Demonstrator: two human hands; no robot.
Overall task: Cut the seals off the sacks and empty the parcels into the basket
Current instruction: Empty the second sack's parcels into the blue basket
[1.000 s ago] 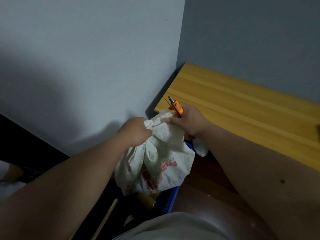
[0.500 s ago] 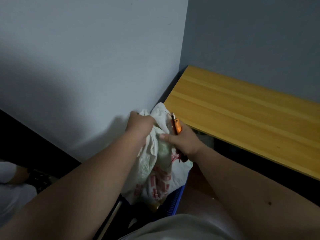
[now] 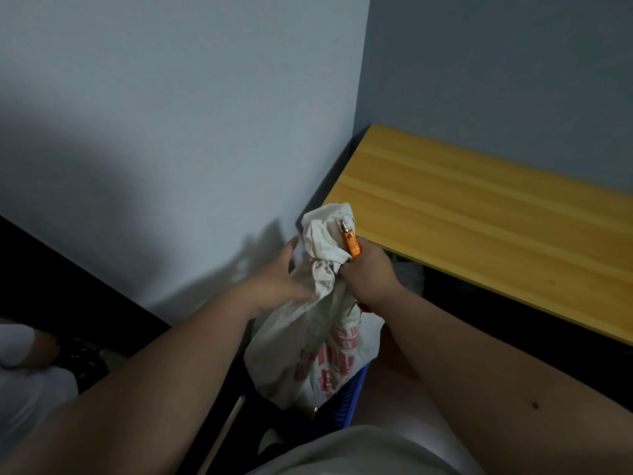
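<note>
The white printed sack (image 3: 313, 341) hangs upright over the blue basket (image 3: 352, 395), its long axis vertical and its gathered neck on top. The right hand (image 3: 368, 274) grips that neck together with an orange box cutter (image 3: 350, 242), blade end pointing up. The left hand (image 3: 279, 279), fingers spread and holding nothing, lies against the sack's left side just below the neck, so of the 2 hands the right is nearer the seal.
</note>
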